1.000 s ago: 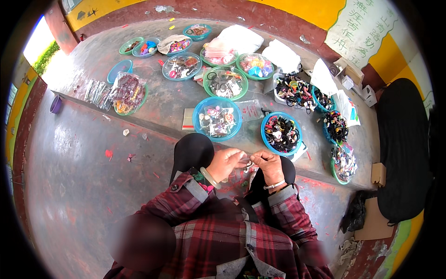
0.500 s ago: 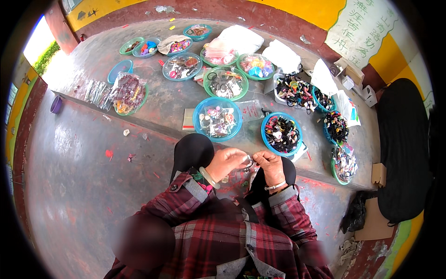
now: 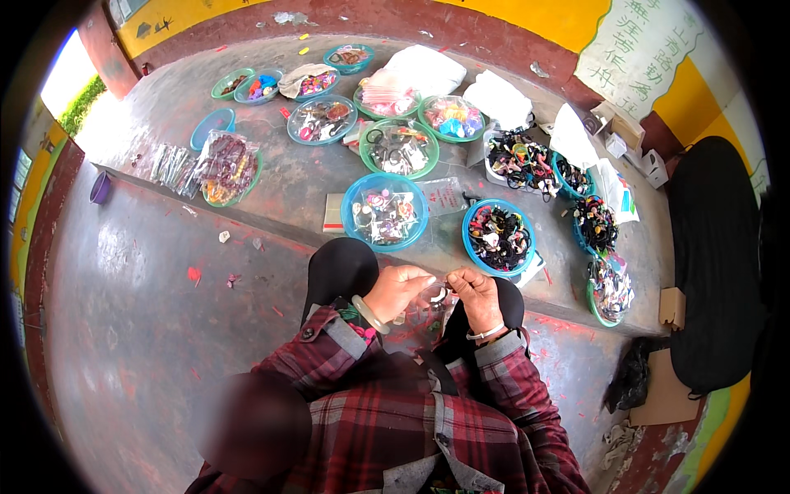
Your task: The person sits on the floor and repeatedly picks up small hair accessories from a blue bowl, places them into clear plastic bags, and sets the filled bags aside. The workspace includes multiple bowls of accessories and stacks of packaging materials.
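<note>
Between my knees, both hands pinch a small clear plastic bag (image 3: 434, 299) with a dark and white item in it, probably a hair tie. My left hand (image 3: 395, 288), a pale bangle at its wrist, grips the bag's left edge between thumb and fingers. At the upper right corner my right hand (image 3: 477, 300) pinches it with thumb and forefinger; a silver bangle sits on that wrist. Just beyond my hands stand a blue basin (image 3: 346, 216) of small bagged pieces and a blue basket (image 3: 467, 247) heaped with black hair ties bearing colourful ornaments.
Several more basins, such as a green one (image 3: 364, 156), stand on the raised concrete ledge (image 3: 280, 189). Bagged goods (image 3: 226, 156) lie at its left. White sacks (image 3: 424, 70) rest at the back. A long black case (image 3: 714, 263) leans at the right.
My hands have drawn slightly apart at the fingertips. The clear bag now shows more plainly between them, with the white item hanging inside it.
</note>
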`<state>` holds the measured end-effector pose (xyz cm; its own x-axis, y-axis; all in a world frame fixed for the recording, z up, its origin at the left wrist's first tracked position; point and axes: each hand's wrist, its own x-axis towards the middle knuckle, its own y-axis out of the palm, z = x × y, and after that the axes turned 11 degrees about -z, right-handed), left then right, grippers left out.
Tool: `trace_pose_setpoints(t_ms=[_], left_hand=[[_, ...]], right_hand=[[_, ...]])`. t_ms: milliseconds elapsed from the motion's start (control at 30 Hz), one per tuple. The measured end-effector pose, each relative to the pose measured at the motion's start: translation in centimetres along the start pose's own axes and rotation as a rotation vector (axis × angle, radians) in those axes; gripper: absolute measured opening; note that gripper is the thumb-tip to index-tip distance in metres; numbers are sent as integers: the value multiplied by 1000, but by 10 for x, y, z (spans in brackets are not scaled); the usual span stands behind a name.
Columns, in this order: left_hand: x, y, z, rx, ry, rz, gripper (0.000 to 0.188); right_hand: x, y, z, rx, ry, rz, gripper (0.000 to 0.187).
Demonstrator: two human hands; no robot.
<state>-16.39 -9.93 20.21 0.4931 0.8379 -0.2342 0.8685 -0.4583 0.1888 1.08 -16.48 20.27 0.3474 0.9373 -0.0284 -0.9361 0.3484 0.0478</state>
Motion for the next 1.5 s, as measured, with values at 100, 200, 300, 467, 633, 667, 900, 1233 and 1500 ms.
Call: trace_pose_setpoints(t_ms=[100,200,300,467,633,667,900,1233,1500], left_hand=[[0,-1,1,-6,-1,8,20],[0,-3,3,-22,21,-1,21],[-1,-3,1,-5,47,-13,21],[-2,2,7,113,180,-13,20],[-2,3,3,140,144,-62,17],[-2,2,2,140,148,-61,17],[0,-3,3,149,178,-56,17],[-4,-3,-10,379,454,-107,15],[31,-49,-47,-23,87,-340,19]], right_hand=[[0,0,4,11,19,12,14],[2,0,7,234,158,-54,15],[1,3,15,180,123,-68,15],[-2,6,9,-42,82,3,9],[1,2,-2,72,72,-68,6],[0,3,0,65,65,-72,5],[-3,5,5,32,-18,-91,7],[-3,6,8,102,5,-176,9],[6,2,7,172,23,-240,23]])
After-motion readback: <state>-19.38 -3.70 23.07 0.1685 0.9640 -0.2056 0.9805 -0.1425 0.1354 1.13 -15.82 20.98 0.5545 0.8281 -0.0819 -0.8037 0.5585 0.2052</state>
